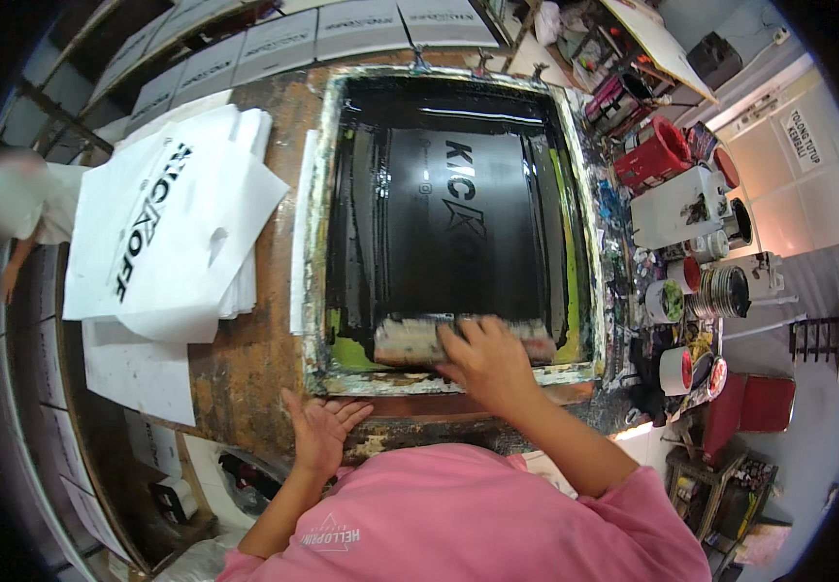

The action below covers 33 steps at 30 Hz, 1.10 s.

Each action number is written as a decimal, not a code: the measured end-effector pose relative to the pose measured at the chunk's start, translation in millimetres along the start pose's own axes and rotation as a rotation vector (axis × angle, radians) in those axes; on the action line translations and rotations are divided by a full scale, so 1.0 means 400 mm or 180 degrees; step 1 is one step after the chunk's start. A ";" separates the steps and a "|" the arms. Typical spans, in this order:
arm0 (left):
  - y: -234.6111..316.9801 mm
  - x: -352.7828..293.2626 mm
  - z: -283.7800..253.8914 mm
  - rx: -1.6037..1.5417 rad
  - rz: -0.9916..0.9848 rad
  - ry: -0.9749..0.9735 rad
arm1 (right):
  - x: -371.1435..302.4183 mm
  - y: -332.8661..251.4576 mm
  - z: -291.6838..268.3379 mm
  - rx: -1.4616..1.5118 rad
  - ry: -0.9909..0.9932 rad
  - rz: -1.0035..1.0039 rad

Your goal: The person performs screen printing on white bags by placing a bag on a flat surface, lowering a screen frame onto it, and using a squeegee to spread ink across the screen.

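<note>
squeegee [458,339] partly hidden under right hand [485,361], blurred.

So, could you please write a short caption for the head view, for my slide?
Right hand grips a paint-smeared squeegee in a black-inked printing screen; left hand presses the worn brown table edge.
</note>
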<state>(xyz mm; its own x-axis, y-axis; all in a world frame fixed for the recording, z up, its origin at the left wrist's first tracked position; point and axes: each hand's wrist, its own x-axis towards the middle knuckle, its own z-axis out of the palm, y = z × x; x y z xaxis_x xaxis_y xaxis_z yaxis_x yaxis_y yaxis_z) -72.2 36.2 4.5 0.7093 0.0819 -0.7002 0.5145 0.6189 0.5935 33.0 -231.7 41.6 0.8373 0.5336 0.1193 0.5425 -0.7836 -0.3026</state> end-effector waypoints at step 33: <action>-0.040 0.068 -0.123 -0.0731 0.0647 -0.2459 | 0.038 -0.009 -0.152 -0.0348 -0.0199 0.0100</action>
<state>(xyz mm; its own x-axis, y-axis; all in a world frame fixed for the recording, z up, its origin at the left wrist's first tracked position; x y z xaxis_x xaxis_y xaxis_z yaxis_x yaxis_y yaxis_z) -85.0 67.0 -43.8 0.9520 -0.2984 -0.0688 0.2889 0.8007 0.5247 47.8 -240.1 101.8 0.8499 0.5244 0.0510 0.5232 -0.8285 -0.1998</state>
